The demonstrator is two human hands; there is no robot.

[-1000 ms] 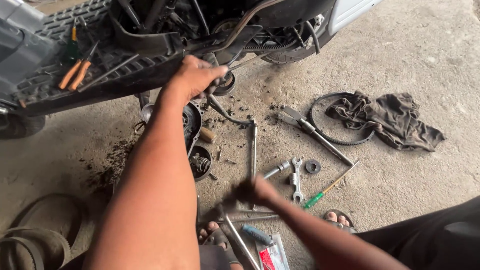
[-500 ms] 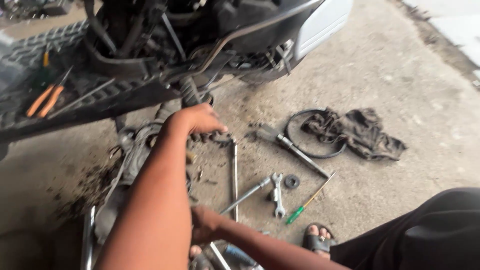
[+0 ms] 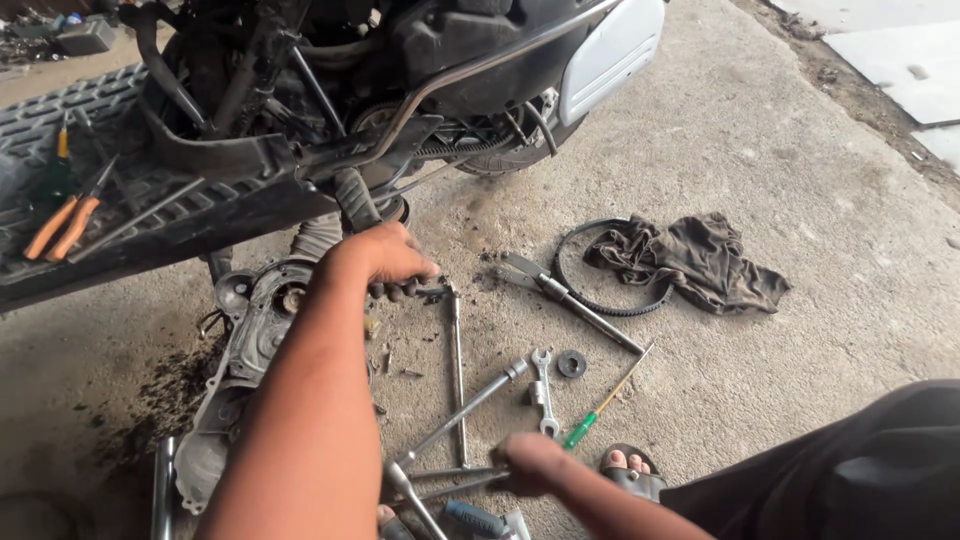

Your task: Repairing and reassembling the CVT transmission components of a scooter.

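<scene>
Beneath the scooter, left hand covering a part, right hand blurred

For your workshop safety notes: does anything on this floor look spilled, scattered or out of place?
Yes. Dark oily grime stains the concrete beside the engine cover. Tools lie loose: a spanner, a green-handled screwdriver, and a drive belt under a dirty rag.

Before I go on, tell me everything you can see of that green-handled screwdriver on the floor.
The green-handled screwdriver lies flat on the bare concrete floor, slanted, its translucent green handle toward the person and its thin metal shaft running up and right, tip close to the end of a long grey metal bar. It sits right of a small spanner, below a dark washer, just above a sandalled foot. No hand touches it; the right hand is nearest.
</scene>
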